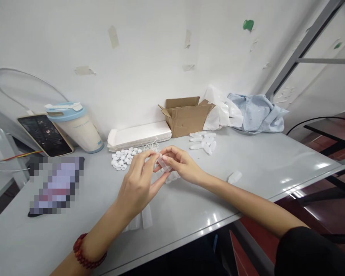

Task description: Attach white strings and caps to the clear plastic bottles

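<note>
In the head view, a small translucent plastic tube (pixel 164 164) is held tilted between both hands, above the grey table (pixel 186 209). My left hand (pixel 140 172) is closed on its upper left end with thumb and fingers. My right hand (pixel 182 165) pinches the same tube from the right. More translucent pieces (pixel 172 176) lie just beneath the hands, partly hidden. Beside my left hand is a pile of small white caps (pixel 123 158), with thin white loops (pixel 151 145) behind the fingers. Flat translucent pieces (pixel 146 217) lie under my left forearm.
Behind stand a stack of white flat boxes (pixel 140 135), an open cardboard box (pixel 188 119), a plastic bag (pixel 218 109) and blue cloth (pixel 255 115). White tubes (pixel 202 141) lie before the cardboard box. Leftward are a cup (pixel 77 130), a phone (pixel 46 134) and a blurred item (pixel 57 186).
</note>
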`<state>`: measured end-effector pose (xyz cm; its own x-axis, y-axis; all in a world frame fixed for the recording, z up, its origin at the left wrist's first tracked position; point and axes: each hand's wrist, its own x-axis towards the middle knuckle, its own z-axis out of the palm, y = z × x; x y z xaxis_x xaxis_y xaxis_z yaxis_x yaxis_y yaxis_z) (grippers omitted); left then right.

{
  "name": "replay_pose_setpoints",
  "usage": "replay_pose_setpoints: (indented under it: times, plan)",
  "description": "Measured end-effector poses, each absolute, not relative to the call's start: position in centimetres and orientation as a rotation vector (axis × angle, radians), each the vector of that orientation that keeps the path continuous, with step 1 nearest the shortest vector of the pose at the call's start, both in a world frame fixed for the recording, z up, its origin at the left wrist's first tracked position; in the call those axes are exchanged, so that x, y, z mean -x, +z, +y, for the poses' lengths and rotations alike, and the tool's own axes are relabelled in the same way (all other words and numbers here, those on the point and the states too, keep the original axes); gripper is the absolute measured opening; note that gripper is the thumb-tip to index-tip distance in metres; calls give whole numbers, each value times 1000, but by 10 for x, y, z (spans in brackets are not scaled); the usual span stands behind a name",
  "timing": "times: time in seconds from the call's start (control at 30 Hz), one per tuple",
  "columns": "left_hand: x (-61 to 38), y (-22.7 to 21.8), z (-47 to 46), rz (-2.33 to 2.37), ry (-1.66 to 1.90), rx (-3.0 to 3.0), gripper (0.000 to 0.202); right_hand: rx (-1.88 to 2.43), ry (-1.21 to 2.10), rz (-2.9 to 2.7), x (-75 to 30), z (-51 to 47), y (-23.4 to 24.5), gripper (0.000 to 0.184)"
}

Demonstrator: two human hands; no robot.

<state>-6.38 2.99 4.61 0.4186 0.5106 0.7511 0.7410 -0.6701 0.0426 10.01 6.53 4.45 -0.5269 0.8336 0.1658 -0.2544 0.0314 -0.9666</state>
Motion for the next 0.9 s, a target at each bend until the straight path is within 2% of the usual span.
replay_pose_setpoints:
  times: [0.27,0.47,0.67,0.9]
  plan:
    - [74,55,18,-1114,-1029,2595,37,683,1639,-1723,-110,75,52,13]
    - [89,37,-29,-1242,-927,2808,37,696,1820,-2103,-122,80,57,11]
    - [95,16,-50,-1406,-878,2863,36,826,1647,-1997,-123,86,53,14]
    - [97,20,-38,-1330,-765,2776,33,895,1516,-1933,-126,91,53,16]
